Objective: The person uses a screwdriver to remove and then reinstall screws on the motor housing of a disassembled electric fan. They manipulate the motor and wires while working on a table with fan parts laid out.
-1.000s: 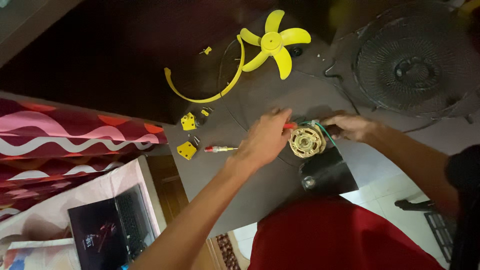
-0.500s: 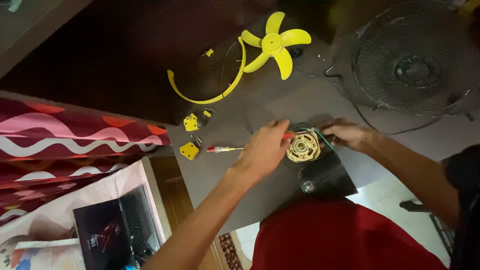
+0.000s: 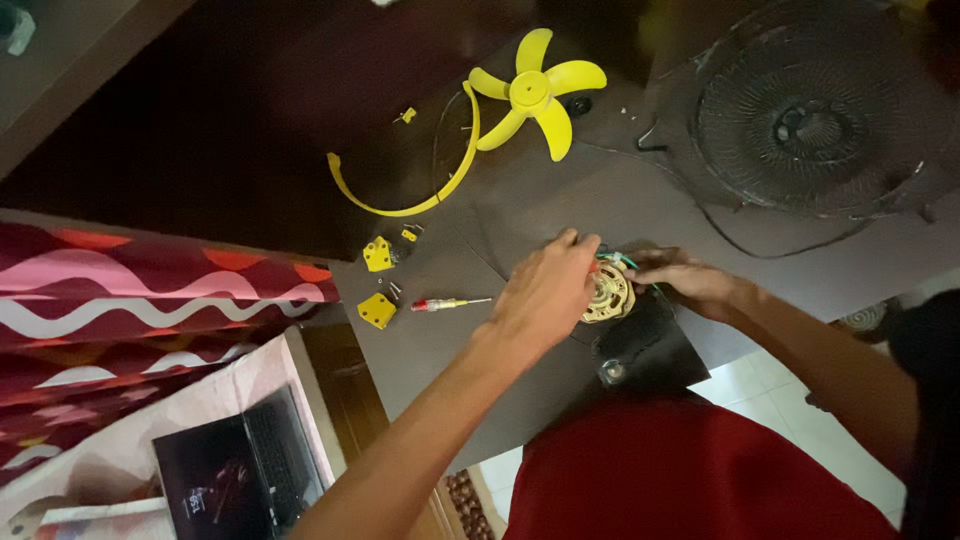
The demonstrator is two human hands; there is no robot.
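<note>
Yellowish copper-wound fan motor (image 3: 608, 293) sits at centre right of the frame on a dark tabletop (image 3: 450, 350), its round face turned up toward the camera, so the shaft axis points roughly out of the table; no long axis is readable from this view. Left hand (image 3: 545, 290) lies over the motor's left edge, fingers curled down onto it, touching; whether it grips the motor or only presses on it cannot be told. Right hand (image 3: 680, 280) meets the motor from the right, fingers bent at its upper right edge near short green wires (image 3: 622, 260); its grasp is also hidden.

Red-handled screwdriver (image 3: 447, 303) lies just left of the left hand, long axis near horizontal, metal tip pointing right toward the motor. Two small yellow plastic pieces (image 3: 378, 282) lie left of it. Yellow five-blade fan propeller (image 3: 535, 92) lies at upper centre, with a curved yellow rim strip (image 3: 410, 190) beside it. Dark wire fan guard (image 3: 810, 120) occupies the upper right. Open laptop (image 3: 240, 470) sits at lower left, below a red wavy-patterned cloth (image 3: 130, 300).
</note>
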